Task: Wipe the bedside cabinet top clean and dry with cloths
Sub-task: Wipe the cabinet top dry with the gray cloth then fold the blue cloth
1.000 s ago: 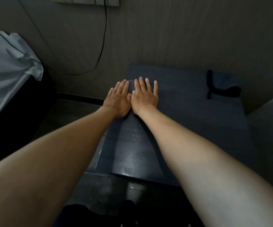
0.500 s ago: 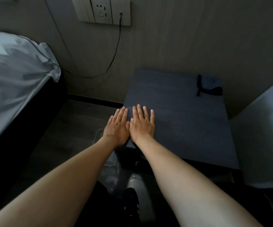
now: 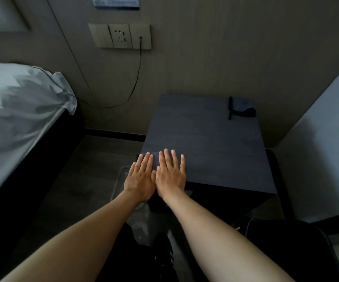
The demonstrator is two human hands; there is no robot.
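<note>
While both hands are pressing flat at the cabinet's front left corner, a wiping pass is under way.

Lying side by side, thumbs touching, the left hand [image 3: 139, 179] and right hand [image 3: 170, 175] are spreading their fingers over what seems a dark cloth [image 3: 155, 159] at about 7 o'clock on the cabinet top [image 3: 205, 143]; a second cloth [image 3: 242, 108] is sitting at 1 o'clock. Judging the step, even palm pressure and overlapping strokes reaching every edge would be serving best. No readable writing is showing; the wall sign [image 3: 116, 2] is blurring out.

bed [image 3: 18, 119] – white sheet, left | wall socket panel [image 3: 120, 36] – black cable [image 3: 136, 78] plugged in, hanging
</note>
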